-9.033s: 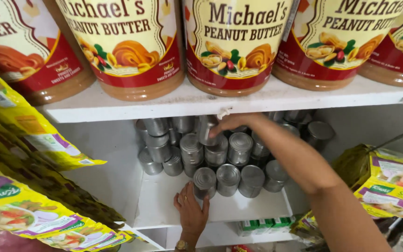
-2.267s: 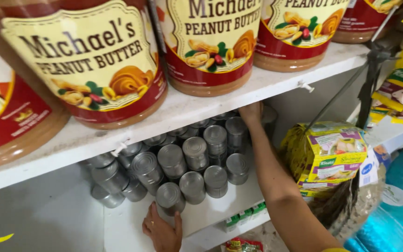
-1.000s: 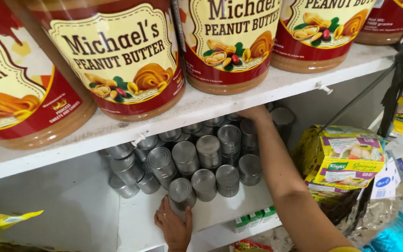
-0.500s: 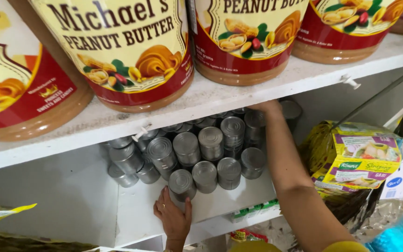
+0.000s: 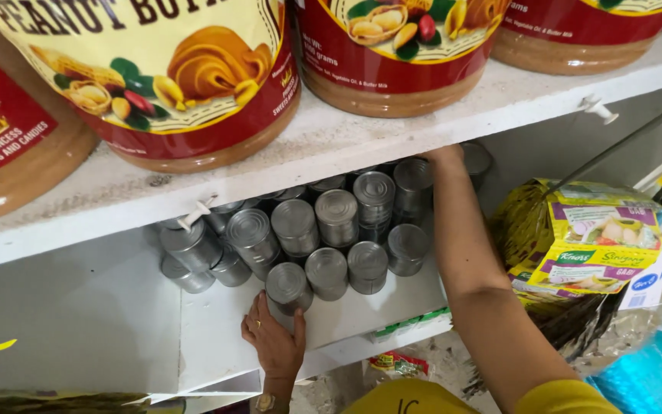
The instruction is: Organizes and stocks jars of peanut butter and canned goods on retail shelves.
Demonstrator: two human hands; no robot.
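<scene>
Big jars (image 5: pixel 185 84) with red and yellow labels stand along the top shelf (image 5: pixel 392 138). Under it, on the lower shelf (image 5: pixel 216 337), unlabelled silver cans (image 5: pixel 323 230) are stacked two high, running from the left toward the back right. The left hand (image 5: pixel 273 345) lies flat near the front edge, fingers open, its fingertips touching the front can (image 5: pixel 288 285) without gripping it. The right hand (image 5: pixel 444 156) reaches up to the top cans at the back right corner; its fingers are hidden, so its grip cannot be told. Yellow packets (image 5: pixel 599 238) hang right of the shelf.
</scene>
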